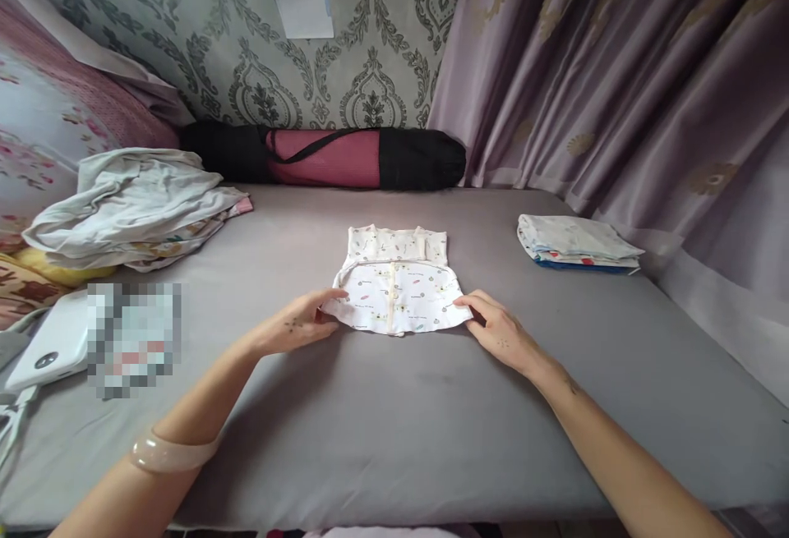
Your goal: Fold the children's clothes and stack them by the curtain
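Observation:
A small white baby garment (pixel 398 287) with a printed pattern and a button strip lies partly folded on the grey bed sheet (pixel 382 406). My left hand (pixel 300 323) rests at its lower left corner, fingers pinching that edge. My right hand (pixel 498 328) is at the lower right corner, fingertips curled on the hem. A pale bangle (pixel 169 452) sits on my left forearm.
A loose heap of unfolded clothes (pixel 132 213) lies at the left. A small stack of folded clothes (pixel 576 242) sits at the right, near the purple curtain (pixel 616 70). A rolled pink mat in a black bag (pixel 333 158) lies against the patterned wall. A white device (pixel 53 345) rests at the left edge.

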{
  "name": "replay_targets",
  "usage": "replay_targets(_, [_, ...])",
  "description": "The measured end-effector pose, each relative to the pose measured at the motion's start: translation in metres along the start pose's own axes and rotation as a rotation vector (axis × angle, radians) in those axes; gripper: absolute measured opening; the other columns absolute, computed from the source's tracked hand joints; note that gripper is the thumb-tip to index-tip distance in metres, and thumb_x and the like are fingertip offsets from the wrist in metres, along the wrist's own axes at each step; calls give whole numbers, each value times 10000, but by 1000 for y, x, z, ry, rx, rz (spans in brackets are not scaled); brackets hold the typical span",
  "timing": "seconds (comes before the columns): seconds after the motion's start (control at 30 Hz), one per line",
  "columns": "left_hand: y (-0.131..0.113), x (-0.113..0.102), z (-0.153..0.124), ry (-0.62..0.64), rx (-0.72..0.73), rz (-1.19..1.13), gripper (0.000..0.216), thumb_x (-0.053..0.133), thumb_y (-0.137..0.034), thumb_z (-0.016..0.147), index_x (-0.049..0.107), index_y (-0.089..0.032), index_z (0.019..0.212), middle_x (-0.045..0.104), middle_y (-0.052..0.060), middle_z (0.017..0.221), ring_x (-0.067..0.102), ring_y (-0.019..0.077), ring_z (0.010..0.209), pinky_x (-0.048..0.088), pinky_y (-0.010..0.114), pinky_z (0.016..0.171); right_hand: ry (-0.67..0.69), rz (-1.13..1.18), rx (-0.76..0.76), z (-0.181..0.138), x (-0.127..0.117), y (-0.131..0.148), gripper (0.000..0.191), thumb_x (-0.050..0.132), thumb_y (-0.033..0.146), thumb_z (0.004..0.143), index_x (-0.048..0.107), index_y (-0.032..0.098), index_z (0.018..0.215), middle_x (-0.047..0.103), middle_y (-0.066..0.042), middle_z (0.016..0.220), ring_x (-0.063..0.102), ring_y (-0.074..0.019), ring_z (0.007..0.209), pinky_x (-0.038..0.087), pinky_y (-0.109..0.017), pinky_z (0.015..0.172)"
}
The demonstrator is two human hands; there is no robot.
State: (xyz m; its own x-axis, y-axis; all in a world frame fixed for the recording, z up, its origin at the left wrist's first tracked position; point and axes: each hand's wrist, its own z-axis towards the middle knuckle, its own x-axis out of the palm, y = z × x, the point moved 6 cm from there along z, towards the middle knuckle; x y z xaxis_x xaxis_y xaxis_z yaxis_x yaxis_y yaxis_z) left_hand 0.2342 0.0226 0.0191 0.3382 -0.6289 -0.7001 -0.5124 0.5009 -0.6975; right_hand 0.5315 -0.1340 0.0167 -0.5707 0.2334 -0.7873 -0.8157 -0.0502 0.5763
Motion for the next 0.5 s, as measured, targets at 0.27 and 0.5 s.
replay_targets(0.27, [2, -24, 18, -380, 99, 156, 287, 472, -316, 847, 678, -258, 1039, 572, 75, 1007, 569, 202, 874, 479, 281, 677, -269, -19, 15, 24, -16, -2, 188, 515, 259, 884, 699, 250, 919, 635, -62, 988, 624, -193, 928, 490, -304, 843])
replay_targets(0.5, [-2, -37, 47, -467, 92, -204, 428, 508, -566, 868, 676, -198, 1008, 666, 95, 1089, 604, 230, 1007, 487, 311, 832, -360, 249, 108, 54, -14, -13, 235, 513, 400, 909, 637, 207, 960, 713, -75, 1007, 668, -198, 965, 489, -315, 900])
